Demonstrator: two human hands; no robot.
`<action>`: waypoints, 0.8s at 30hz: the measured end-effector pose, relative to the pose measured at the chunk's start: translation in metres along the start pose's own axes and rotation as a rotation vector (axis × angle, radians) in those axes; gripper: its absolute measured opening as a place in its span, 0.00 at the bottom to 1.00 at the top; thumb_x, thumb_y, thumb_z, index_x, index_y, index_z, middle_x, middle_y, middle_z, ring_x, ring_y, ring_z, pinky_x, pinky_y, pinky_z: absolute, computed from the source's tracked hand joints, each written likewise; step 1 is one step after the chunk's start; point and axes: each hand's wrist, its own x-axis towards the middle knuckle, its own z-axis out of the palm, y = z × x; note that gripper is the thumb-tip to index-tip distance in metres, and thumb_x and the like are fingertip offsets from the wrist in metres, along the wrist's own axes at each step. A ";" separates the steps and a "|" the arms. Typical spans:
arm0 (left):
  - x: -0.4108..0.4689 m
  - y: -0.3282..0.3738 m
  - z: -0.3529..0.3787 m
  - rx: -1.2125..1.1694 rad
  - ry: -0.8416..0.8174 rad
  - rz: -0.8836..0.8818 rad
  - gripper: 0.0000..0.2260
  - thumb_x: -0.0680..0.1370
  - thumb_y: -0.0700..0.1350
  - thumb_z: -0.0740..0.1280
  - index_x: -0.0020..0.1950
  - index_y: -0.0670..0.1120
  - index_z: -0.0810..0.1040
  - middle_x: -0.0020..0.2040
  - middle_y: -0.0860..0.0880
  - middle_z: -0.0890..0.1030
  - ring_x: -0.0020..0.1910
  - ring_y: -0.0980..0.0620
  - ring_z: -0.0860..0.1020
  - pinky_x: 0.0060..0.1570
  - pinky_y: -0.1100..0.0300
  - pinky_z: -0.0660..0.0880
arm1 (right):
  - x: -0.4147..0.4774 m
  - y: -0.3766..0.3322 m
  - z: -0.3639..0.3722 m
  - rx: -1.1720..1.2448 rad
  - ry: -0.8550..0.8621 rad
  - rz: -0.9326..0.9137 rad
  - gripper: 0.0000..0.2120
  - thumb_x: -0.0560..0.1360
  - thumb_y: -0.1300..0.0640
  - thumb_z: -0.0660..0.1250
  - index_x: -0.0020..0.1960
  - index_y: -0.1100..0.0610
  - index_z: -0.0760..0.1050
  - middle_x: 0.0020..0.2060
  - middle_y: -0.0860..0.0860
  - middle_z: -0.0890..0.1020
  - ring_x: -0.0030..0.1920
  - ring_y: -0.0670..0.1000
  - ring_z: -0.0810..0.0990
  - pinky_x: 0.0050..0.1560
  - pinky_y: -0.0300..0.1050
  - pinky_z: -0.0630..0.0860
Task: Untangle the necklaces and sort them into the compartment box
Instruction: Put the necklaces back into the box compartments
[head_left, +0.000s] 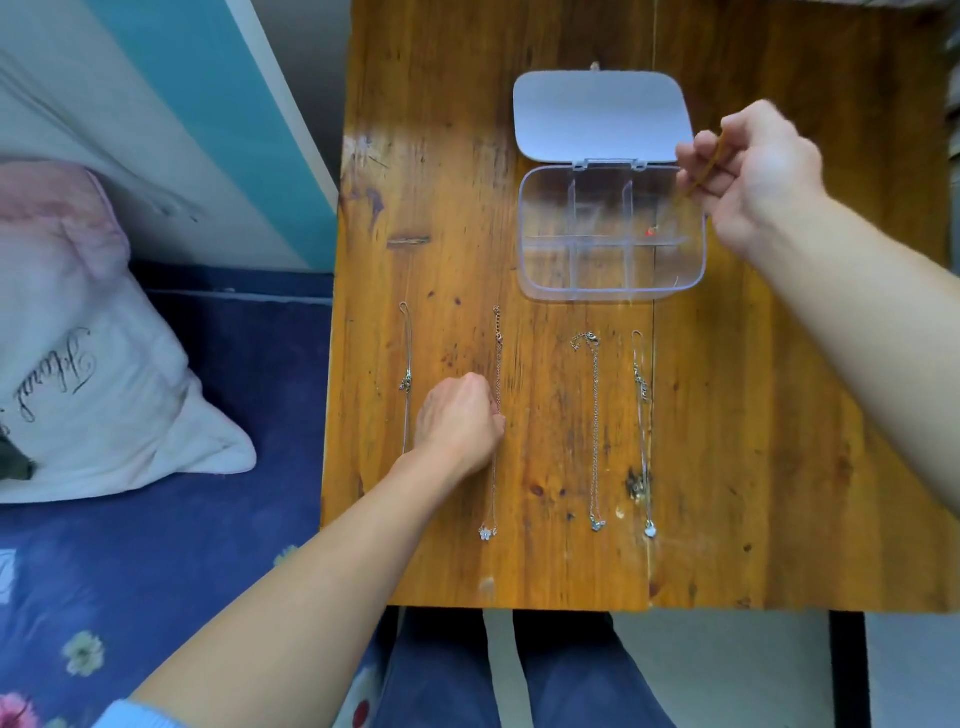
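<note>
Head cam, only view I've got. Wooden table w/ clear compartment box at far centre, lid flipped open and lying flat behind it. Box has dividers; I see a small red bit inside, in the right part near the middle divider, can't tell which compartment exactly.

Four necklaces laid out straight in a row, near side of box, all apart from each other. From left: necklace 1 w/ small charm mid-chain; necklace 2 w/ flower pendant at near end; necklace 3 w/ clasp bunched at far end; necklace 4 w/ pale pendant at near end.

Left hand is down on the table betw. necklaces 1 and 2, fingers curled under, knuckles touching chain 2. Looks like a pinch on that chain but I can't tell for sure, fingertips hidden.

Right hand is up over the box's right far corner, fingers closed on a thin yellowish-brown strand. Motion blur there, can't make out what it is.

Left of table: bed w/ dark blue floral sheet and white pillow.
</note>
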 end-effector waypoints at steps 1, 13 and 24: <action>0.000 0.000 0.000 0.002 -0.003 0.003 0.05 0.75 0.44 0.67 0.42 0.44 0.80 0.44 0.43 0.82 0.46 0.39 0.79 0.40 0.55 0.71 | 0.005 0.002 0.000 -0.016 0.015 0.015 0.04 0.74 0.60 0.62 0.44 0.59 0.75 0.31 0.51 0.82 0.39 0.52 0.87 0.49 0.48 0.82; -0.005 -0.003 -0.001 -0.078 0.003 0.039 0.06 0.69 0.45 0.68 0.32 0.48 0.75 0.37 0.46 0.81 0.43 0.44 0.79 0.42 0.51 0.78 | 0.018 0.015 -0.008 -0.810 0.130 -0.344 0.10 0.71 0.54 0.66 0.33 0.56 0.76 0.33 0.51 0.78 0.36 0.49 0.77 0.39 0.46 0.75; -0.025 0.002 -0.009 -0.436 0.215 0.261 0.06 0.73 0.40 0.69 0.38 0.44 0.74 0.60 0.54 0.77 0.60 0.61 0.72 0.56 0.65 0.66 | 0.004 0.064 -0.041 -0.940 -0.016 -0.373 0.18 0.80 0.54 0.59 0.67 0.58 0.73 0.59 0.53 0.80 0.59 0.53 0.77 0.61 0.50 0.74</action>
